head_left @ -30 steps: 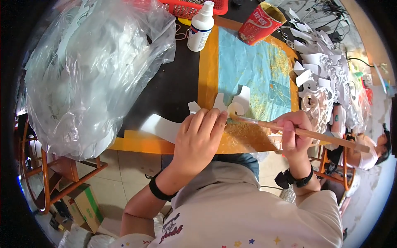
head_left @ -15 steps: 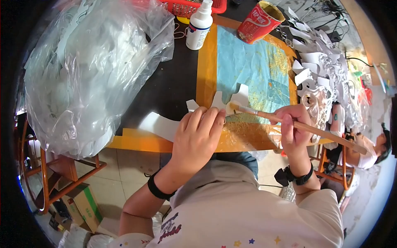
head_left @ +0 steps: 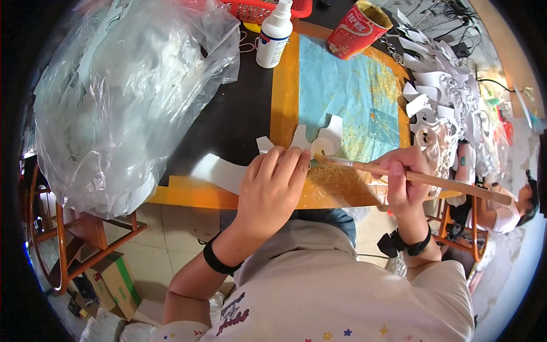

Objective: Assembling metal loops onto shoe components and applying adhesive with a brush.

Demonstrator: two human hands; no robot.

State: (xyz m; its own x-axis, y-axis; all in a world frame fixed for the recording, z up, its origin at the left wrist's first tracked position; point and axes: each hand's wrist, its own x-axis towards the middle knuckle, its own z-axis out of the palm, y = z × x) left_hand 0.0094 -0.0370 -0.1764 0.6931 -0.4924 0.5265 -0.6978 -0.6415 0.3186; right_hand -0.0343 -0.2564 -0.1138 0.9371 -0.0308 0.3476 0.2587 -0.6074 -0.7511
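Observation:
A white cut-out piece [head_left: 333, 134] with several tabs lies at the front edge of the table, on orange tape and a blue sheet. My left hand [head_left: 272, 188] rests flat over its middle, fingers extended and close together, pressing it down; the thumb is hidden. My right hand [head_left: 405, 176] grips the long wooden handle of a flat paintbrush [head_left: 433, 180]. The brush's bristles touch down beside my left index fingertip, at the lower edge of the white piece. A round, paler patch shows on the piece just above the bristles.
A large clear plastic bag [head_left: 119, 108] of white pieces fills the left. At the back are a white spray bottle [head_left: 274, 37], a red basket [head_left: 256, 8] and a red tub [head_left: 356, 31] with a yellowish rim. White pieces [head_left: 433, 85] are heaped right. Another person [head_left: 501, 208] sits beyond.
The brush tip has moved slightly down, from the round patch to the lower edge of the white piece. My left hand stays in place.

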